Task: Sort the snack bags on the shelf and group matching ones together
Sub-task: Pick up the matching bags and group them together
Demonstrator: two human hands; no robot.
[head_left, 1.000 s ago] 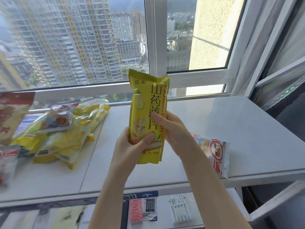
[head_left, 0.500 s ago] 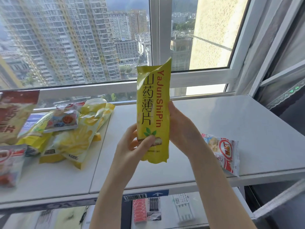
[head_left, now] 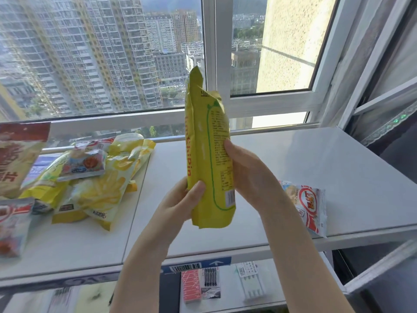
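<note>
Both my hands hold a tall yellow snack bag (head_left: pixel 208 154) upright above the white shelf (head_left: pixel 338 177). My left hand (head_left: pixel 180 204) pinches its lower left edge, thumb on the front. My right hand (head_left: pixel 250 177) wraps its right side. The bag's back, with small print and a barcode, faces me. A red-and-white snack bag (head_left: pixel 309 208) lies flat at the shelf's front right. On the left is a pile of yellow chip bags (head_left: pixel 99 188) with a small pale packet (head_left: pixel 83 163) on top.
A brown-red bag (head_left: pixel 18 157) leans at the far left, and a red-white packet (head_left: pixel 12 224) lies blurred at the left edge. The window frame (head_left: pixel 216 53) rises behind the shelf. A lower shelf (head_left: pixel 225 288) holds stationery packs. A curtain hangs at the right.
The yellow bag has been turned about its upright axis: its front with large characters faced me before, now its printed back does. My hands have shifted round it.
</note>
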